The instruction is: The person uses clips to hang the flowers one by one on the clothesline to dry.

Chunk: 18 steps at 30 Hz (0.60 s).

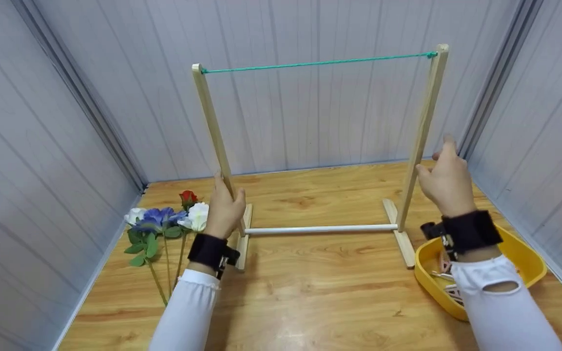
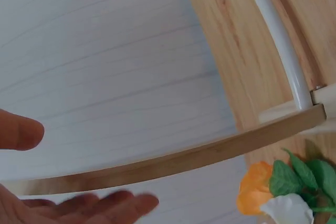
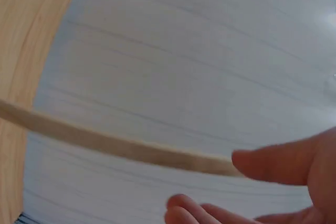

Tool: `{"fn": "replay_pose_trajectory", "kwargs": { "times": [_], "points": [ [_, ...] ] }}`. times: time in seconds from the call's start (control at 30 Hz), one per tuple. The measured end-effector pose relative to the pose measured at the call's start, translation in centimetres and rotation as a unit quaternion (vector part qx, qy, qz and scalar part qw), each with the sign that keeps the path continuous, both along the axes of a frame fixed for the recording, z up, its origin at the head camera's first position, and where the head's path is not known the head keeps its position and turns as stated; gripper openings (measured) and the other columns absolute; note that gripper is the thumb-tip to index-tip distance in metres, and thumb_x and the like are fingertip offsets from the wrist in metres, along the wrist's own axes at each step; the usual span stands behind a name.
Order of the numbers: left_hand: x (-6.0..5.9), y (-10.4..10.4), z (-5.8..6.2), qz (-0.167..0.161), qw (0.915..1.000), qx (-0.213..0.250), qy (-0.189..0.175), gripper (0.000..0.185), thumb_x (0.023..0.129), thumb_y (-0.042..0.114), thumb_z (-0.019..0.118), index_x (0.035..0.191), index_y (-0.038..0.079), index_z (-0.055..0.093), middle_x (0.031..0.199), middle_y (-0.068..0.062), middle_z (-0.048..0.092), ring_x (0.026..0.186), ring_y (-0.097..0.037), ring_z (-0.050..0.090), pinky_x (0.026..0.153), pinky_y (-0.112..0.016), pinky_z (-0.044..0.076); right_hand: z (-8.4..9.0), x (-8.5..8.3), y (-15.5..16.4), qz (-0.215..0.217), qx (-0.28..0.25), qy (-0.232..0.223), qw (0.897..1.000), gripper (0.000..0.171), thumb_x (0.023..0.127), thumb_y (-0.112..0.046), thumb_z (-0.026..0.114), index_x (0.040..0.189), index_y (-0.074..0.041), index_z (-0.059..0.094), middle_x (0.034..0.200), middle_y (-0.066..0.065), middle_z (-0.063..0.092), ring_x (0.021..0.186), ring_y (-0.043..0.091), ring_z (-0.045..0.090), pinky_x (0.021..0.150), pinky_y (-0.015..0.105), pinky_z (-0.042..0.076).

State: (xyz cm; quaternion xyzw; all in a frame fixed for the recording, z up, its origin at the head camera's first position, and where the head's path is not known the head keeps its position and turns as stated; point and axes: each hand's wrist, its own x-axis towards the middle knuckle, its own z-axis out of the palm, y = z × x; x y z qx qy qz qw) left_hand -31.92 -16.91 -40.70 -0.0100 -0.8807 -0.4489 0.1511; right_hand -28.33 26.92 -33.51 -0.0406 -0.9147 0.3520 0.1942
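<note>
A wooden frame stands upright on the table, with a left post (image 1: 211, 114), a right post (image 1: 429, 112), a green cord (image 1: 317, 63) strung between their tops and a white rod (image 1: 320, 229) low down. My left hand (image 1: 225, 209) is beside the left post, thumb spread away from extended fingers. In the left wrist view that post (image 2: 178, 163) runs between thumb and fingers. Just outside the right post is my right hand (image 1: 448, 183), its fingers loosely extended. The right wrist view has its thumb tip overlapping the post (image 3: 126, 148), fingers on the other side.
Artificial flowers (image 1: 151, 219), white, blue and red, lie left of the frame; an orange bloom (image 2: 254, 187) shows in the left wrist view. A yellow basin (image 1: 427, 282) holding small clip-like pieces stands at the right, under my forearm. Panelled walls (image 1: 291, 126) enclose the table.
</note>
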Motion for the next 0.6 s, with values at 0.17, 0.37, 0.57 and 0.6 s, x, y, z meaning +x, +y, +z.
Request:
{"fn": "replay_pose_trajectory", "kwargs": {
  "times": [0.17, 0.37, 0.57, 0.6],
  "points": [
    [-0.5, -0.3, 0.1, -0.023, 0.9996, 0.003, -0.017, 0.073, 0.113, 0.016, 0.046, 0.17, -0.008, 0.007, 0.164, -0.041, 0.038, 0.144, -0.051, 0.053, 0.114, -0.058, 0.051, 0.0, -1.9, 1.3, 0.05, 0.036, -0.059, 0.996, 0.067, 0.11, -0.011, 0.054, 0.165, 0.012, 0.024, 0.14, 0.045, 0.058, 0.108, 0.058, 0.068, 0.08, 0.055, 0.058],
    [-1.1, -0.3, -0.1, -0.019, 0.9996, -0.018, -0.005, 0.053, 0.117, 0.017, 0.04, 0.162, -0.01, 0.029, 0.135, -0.038, 0.06, 0.11, -0.045, 0.068, 0.091, -0.054, 0.06, -0.8, -2.9, 1.6, 0.074, 0.053, -0.05, 0.995, 0.04, 0.111, -0.007, 0.048, 0.141, 0.019, 0.051, 0.121, 0.043, 0.066, 0.094, 0.05, 0.07, 0.064, 0.038, 0.052],
    [-0.7, -0.3, -0.2, -0.01, 0.9994, -0.033, 0.007, 0.05, 0.118, 0.014, 0.035, 0.16, -0.013, 0.031, 0.136, -0.039, 0.059, 0.113, -0.048, 0.068, 0.091, -0.055, 0.061, -0.9, -3.3, 1.1, 0.077, 0.058, -0.03, 0.995, 0.036, 0.11, -0.005, 0.049, 0.135, 0.021, 0.053, 0.118, 0.044, 0.066, 0.095, 0.051, 0.07, 0.069, 0.044, 0.055],
    [-0.6, -0.3, -0.2, -0.01, 0.9993, -0.036, 0.007, 0.053, 0.118, 0.013, 0.034, 0.162, -0.014, 0.027, 0.144, -0.041, 0.055, 0.12, -0.05, 0.066, 0.095, -0.056, 0.06, -1.0, -3.3, 1.1, 0.079, 0.058, -0.029, 0.995, 0.037, 0.11, -0.005, 0.048, 0.135, 0.021, 0.053, 0.118, 0.044, 0.066, 0.096, 0.052, 0.069, 0.071, 0.046, 0.055]
  ]
}}
